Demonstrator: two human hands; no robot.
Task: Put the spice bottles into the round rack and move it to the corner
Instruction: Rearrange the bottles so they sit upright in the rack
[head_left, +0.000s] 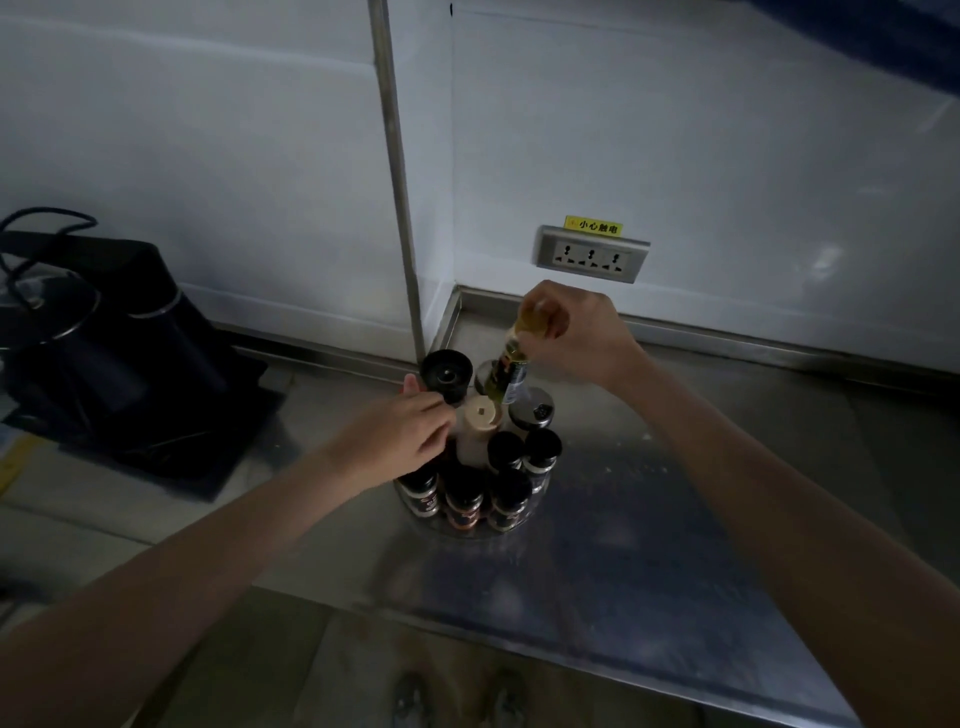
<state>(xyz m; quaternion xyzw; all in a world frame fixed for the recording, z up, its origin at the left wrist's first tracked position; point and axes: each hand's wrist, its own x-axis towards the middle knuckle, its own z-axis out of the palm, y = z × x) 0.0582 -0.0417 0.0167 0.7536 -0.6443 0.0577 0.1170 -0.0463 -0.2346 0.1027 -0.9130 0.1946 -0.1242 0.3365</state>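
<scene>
A round clear rack (519, 525) stands on the steel counter near the wall corner, filled with several black-capped spice bottles (464, 500). A cream-topped bottle (480, 415), a tall black grinder (445, 373) and a silver-lidded jar (535, 410) stand in its back part. My right hand (576, 332) grips the gold cap of a tall dark bottle (506, 374), held tilted above the rack's rear. My left hand (402, 434) rests on the bottles at the rack's left side, fingers curled beside the grinder; what it holds is hidden.
A black appliance (130, 332) with a glass lid and cord sits on a dark mat at the left. A wall socket (592, 254) with a yellow label is behind the rack. A metal pipe (400, 182) runs down the corner. The counter's front edge (571, 649) lies near me.
</scene>
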